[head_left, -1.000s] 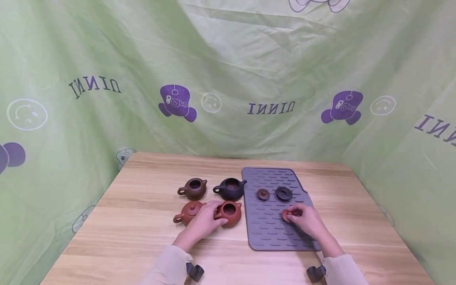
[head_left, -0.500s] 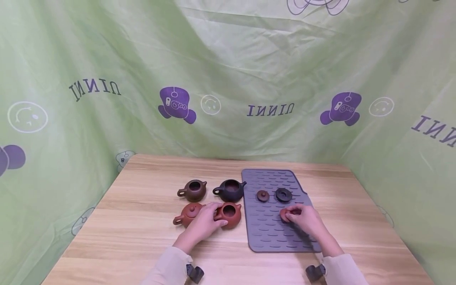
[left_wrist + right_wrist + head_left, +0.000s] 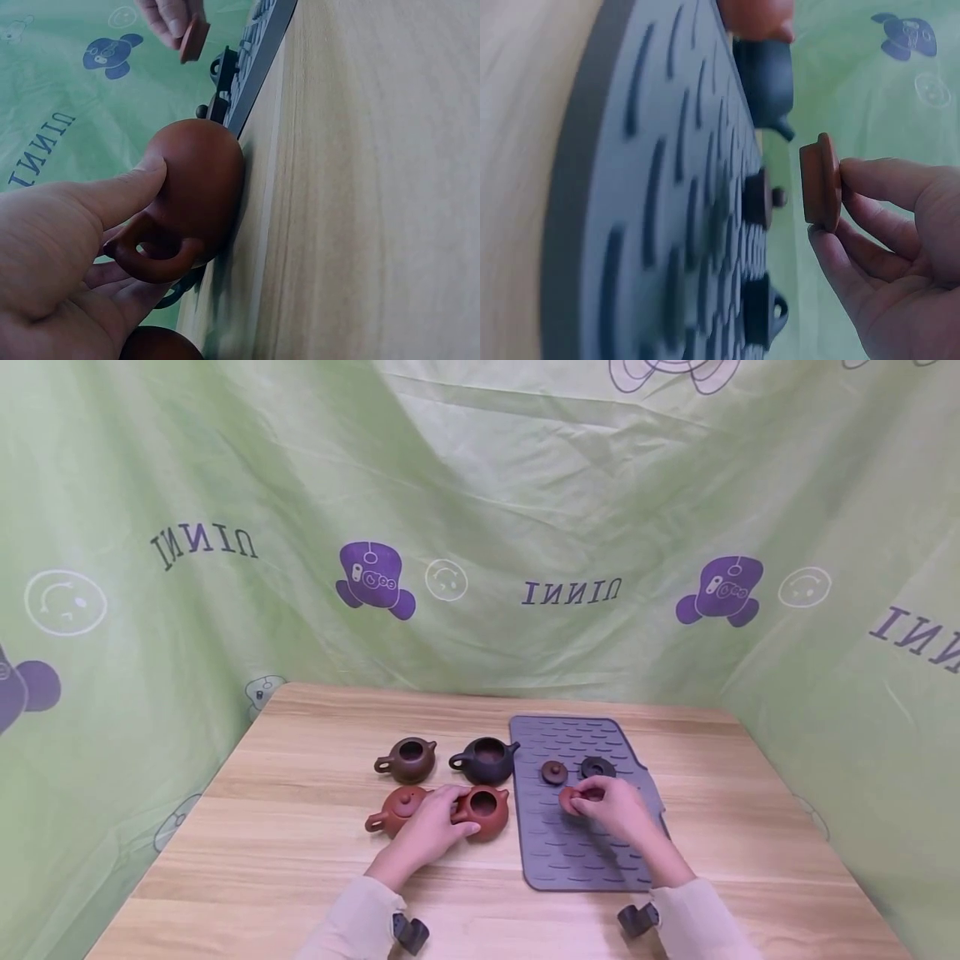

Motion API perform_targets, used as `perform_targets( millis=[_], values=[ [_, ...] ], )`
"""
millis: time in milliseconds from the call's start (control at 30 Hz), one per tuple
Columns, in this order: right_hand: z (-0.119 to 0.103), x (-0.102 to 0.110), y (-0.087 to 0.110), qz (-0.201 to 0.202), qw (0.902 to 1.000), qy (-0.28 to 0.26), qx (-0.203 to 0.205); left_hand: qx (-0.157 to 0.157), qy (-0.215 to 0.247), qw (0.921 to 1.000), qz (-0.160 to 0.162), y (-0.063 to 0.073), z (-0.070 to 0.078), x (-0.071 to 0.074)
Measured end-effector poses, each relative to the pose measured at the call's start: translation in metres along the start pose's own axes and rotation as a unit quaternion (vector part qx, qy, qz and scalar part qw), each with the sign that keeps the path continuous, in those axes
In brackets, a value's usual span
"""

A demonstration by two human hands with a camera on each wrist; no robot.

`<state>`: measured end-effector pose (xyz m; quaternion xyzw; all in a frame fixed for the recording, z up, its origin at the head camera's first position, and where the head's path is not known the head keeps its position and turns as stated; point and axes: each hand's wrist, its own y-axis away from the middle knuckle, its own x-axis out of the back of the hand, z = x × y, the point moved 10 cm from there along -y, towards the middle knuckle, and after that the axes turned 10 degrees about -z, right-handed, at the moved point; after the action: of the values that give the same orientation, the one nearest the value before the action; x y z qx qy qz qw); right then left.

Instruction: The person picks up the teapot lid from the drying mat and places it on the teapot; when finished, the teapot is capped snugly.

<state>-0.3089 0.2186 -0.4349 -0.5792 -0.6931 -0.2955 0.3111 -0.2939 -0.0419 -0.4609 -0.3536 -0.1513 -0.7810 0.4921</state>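
Observation:
My left hand (image 3: 432,824) holds an open red teapot (image 3: 484,814) that stands on the table. In the left wrist view the thumb (image 3: 135,191) lies on the pot's body near its handle (image 3: 161,262), with the other fingers partly hidden behind. My right hand (image 3: 617,810) pinches a red teapot lid (image 3: 823,182) between thumb and fingers, raised above the grey mat (image 3: 555,860). On the mat lie a brown lid (image 3: 554,772) and a black lid (image 3: 597,767). Left of the held pot is a lidded red teapot (image 3: 397,807), partly covered by my left hand.
Behind the red pots stand a lidless brown teapot (image 3: 408,760) and a lidless black teapot (image 3: 486,760), the latter close to the mat's left edge. The wooden table (image 3: 247,827) meets a green printed cloth (image 3: 480,635) at the back and sides.
My right hand has lifted the red lid off the mat and carried it leftward, toward the red teapot. My left hand has stayed in place on the pot.

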Motion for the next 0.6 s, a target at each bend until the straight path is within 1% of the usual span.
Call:
perform_targets(
  millis=[67, 233, 433, 600],
  values=[
    [-0.006, -0.004, -0.003, -0.003, 0.9999, -0.01, -0.001, -0.001, 0.001, 1.0, -0.001, 0.0, 0.0, 0.0],
    [-0.029, -0.014, -0.01, -0.011, 0.9994, -0.03, 0.014, -0.001, -0.002, 1.0, -0.007, -0.002, -0.001, -0.001],
    [-0.061, -0.031, -0.017, -0.022, 0.9969, -0.054, 0.052, 0.004, -0.008, 0.9999, -0.01, -0.004, -0.003, -0.001],
    [-0.086, -0.046, -0.021, -0.035, 0.9944, -0.044, 0.09, 0.008, -0.006, 0.9999, -0.013, -0.003, -0.003, -0.001]
  ],
)
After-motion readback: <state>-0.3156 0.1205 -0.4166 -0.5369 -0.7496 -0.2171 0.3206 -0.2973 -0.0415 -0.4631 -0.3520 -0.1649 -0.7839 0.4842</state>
